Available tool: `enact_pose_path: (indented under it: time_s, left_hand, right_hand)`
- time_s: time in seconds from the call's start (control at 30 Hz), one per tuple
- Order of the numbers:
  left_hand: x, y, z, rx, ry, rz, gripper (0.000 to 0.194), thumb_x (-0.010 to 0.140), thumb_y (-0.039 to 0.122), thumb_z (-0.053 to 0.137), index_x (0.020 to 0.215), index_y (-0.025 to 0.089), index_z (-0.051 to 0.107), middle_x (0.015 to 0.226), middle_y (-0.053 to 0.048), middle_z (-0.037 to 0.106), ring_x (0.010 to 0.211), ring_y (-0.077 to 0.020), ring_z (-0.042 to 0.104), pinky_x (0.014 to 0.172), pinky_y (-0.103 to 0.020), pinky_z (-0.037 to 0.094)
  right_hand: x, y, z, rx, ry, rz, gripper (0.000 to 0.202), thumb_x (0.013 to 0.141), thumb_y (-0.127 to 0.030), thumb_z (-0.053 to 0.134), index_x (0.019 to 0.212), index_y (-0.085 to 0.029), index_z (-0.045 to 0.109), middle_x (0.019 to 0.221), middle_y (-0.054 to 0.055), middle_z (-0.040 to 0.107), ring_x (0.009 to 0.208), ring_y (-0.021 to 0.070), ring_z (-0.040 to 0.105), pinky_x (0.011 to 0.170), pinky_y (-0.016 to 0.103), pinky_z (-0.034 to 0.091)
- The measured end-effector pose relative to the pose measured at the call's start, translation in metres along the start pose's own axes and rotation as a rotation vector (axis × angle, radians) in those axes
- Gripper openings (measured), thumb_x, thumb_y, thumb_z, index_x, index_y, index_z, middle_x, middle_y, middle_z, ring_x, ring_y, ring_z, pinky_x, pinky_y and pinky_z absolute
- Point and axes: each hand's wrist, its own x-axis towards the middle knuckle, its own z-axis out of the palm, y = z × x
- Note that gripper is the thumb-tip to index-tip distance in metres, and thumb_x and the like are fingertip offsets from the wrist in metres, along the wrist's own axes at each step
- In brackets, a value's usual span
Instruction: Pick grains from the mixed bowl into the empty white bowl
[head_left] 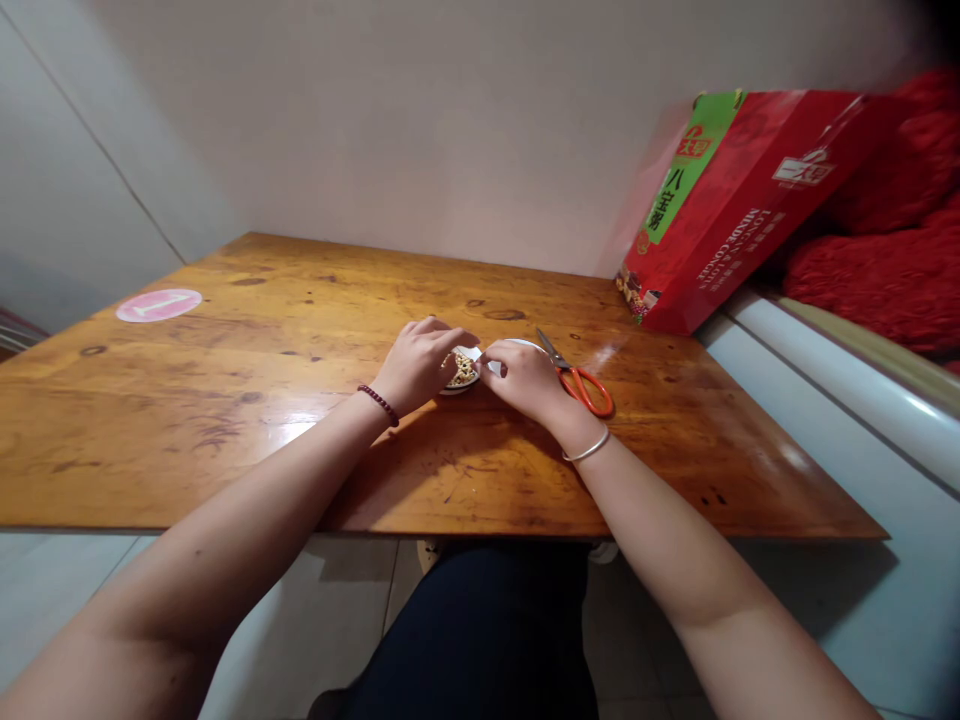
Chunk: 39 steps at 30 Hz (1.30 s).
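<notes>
A small white bowl point(459, 389) holding many little pale, yellowish pieces, perhaps beads or grains, sits on the table between my hands. My left hand point(420, 365) arches over its left side, index finger stretched across the far rim and thumb apart from it. No held object shows in that hand. From the right, my right hand point(529, 378) has thumb and index finger pinched together at the bowl's right edge; whatever lies between the tips is too small to make out. Behind that hand, part of a white dish point(529, 343) shows. Scissors point(574, 375) with orange handles lie just right of it.
The wooden table point(225, 400) meets a pale wall at the back. A round pink sticker point(159, 305) marks its left side. A red carton point(720, 210) stands tilted at the back right, beside red fluffy fabric point(877, 290) on a white cabinet or appliance point(840, 400).
</notes>
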Motion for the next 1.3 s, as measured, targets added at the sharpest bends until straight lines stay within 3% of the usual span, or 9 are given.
enact_pose_path:
  time_s: [0.17,0.37,0.5,0.63,0.77,1.0,1.3]
  left_hand:
    - [0.002,-0.001,0.001,0.055,0.112,0.007,0.041,0.085,0.007,0.052,0.121,0.021,0.066,0.112,-0.006,0.074,0.107,-0.0279,0.058,0.095,-0.042,0.047]
    - [0.001,-0.002,0.002,0.057,0.119,0.008,0.037,0.087,0.007,0.050,0.120,0.018,0.064,0.109,-0.006,0.072,0.105,-0.0266,0.057,0.096,-0.041,0.049]
    - [0.001,-0.003,0.003,0.051,0.124,0.021,0.039,0.085,0.005,0.050,0.119,0.019,0.063,0.109,-0.005,0.073,0.103,-0.0261,0.057,0.095,-0.041,0.049]
    - [0.001,-0.003,0.002,0.048,0.131,0.026,0.036,0.087,0.006,0.050,0.117,0.018,0.064,0.109,-0.005,0.073,0.103,-0.0259,0.057,0.094,-0.040,0.049]
    - [0.001,-0.002,0.002,0.042,0.108,0.006,0.033,0.089,0.007,0.049,0.117,0.018,0.063,0.109,-0.005,0.073,0.104,-0.0257,0.057,0.095,-0.040,0.048]
    - [0.001,0.000,0.000,0.043,0.097,0.008,0.030,0.090,0.009,0.050,0.115,0.017,0.065,0.108,-0.005,0.074,0.102,-0.0257,0.058,0.093,-0.039,0.049]
    - [0.002,0.001,-0.001,0.049,0.065,-0.018,0.030,0.091,0.011,0.050,0.116,0.018,0.065,0.108,-0.006,0.073,0.103,-0.0258,0.058,0.094,-0.039,0.047]
  right_hand:
    - [0.003,0.010,-0.012,-0.009,0.045,0.058,0.019,0.094,-0.033,0.062,0.090,-0.024,0.078,0.103,0.003,0.078,0.091,0.0197,0.069,0.074,0.030,0.042]
    - [0.007,0.035,-0.040,0.032,0.151,0.215,0.022,0.090,-0.037,0.063,0.083,-0.021,0.077,0.086,0.004,0.076,0.070,0.0160,0.063,0.068,0.029,0.041]
    - [0.006,0.046,-0.055,0.058,0.022,0.332,0.025,0.087,-0.040,0.064,0.082,-0.019,0.078,0.072,0.004,0.072,0.066,0.0165,0.060,0.063,0.028,0.039]
    - [0.004,0.050,-0.064,0.046,-0.238,0.313,0.019,0.084,-0.031,0.065,0.081,-0.018,0.078,0.080,0.005,0.076,0.073,0.0166,0.064,0.065,0.026,0.040]
    - [0.002,0.051,-0.066,-0.010,-0.353,0.316,0.018,0.084,-0.032,0.067,0.080,-0.019,0.078,0.082,0.005,0.077,0.074,0.0166,0.065,0.065,0.026,0.041]
    - [0.002,0.053,-0.060,-0.010,-0.375,0.324,0.018,0.085,-0.036,0.067,0.084,-0.021,0.078,0.086,0.004,0.078,0.078,0.0177,0.067,0.068,0.027,0.042]
    - [0.003,0.038,-0.046,-0.144,-0.361,0.333,0.025,0.090,-0.031,0.051,0.080,-0.020,0.072,0.091,0.008,0.077,0.081,0.0206,0.065,0.064,0.029,0.035]
